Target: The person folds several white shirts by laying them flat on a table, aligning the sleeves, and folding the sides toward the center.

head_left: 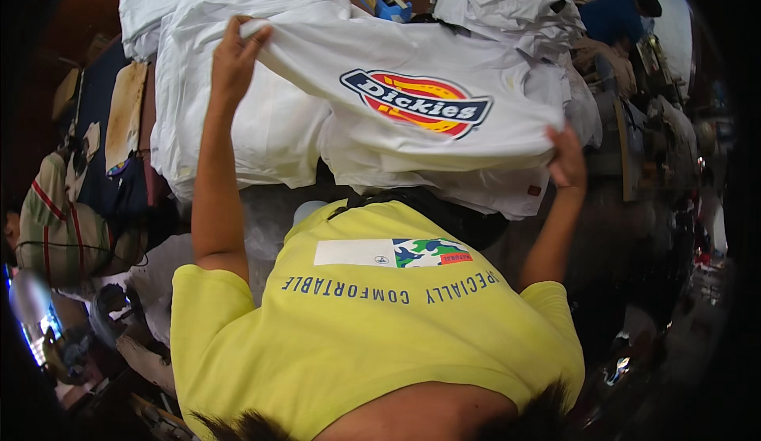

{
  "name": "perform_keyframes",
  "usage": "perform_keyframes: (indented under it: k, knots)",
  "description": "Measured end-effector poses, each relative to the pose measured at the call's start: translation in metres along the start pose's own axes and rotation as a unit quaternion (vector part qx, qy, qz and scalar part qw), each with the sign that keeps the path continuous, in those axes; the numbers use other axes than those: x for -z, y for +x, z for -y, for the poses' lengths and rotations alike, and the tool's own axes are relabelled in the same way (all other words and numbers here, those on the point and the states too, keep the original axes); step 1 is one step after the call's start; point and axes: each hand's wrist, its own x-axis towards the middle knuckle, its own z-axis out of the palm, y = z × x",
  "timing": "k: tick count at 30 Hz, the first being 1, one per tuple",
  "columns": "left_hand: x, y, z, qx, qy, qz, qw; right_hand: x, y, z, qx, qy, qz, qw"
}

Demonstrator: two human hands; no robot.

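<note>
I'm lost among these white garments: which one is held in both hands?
The white garment stretched between the left hand and right hand; its whole oval emblem shows, while the other white garments lie stacked.

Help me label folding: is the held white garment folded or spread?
Partly spread: left hand and right hand hold the white garment out between them, emblem showing. Hidden folds: cannot tell.

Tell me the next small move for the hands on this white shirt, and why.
Probably pull the white shirt gently taut: the left hand and right hand grip it well apart, and the fabric between them shows soft folds.
</note>
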Motion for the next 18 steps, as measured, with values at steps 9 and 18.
perform_keyframes:
  k: [9,18]
  knots:
    - [0.122,0.012,-0.049,0.033,-0.349,-0.038,0.936,-0.077,0.051,0.106,0.080,-0.101,0.255,0.958]
    - [0.198,-0.058,-0.104,-0.107,-0.302,-0.121,0.939,-0.134,0.152,0.192,0.263,-0.035,0.291,0.919]
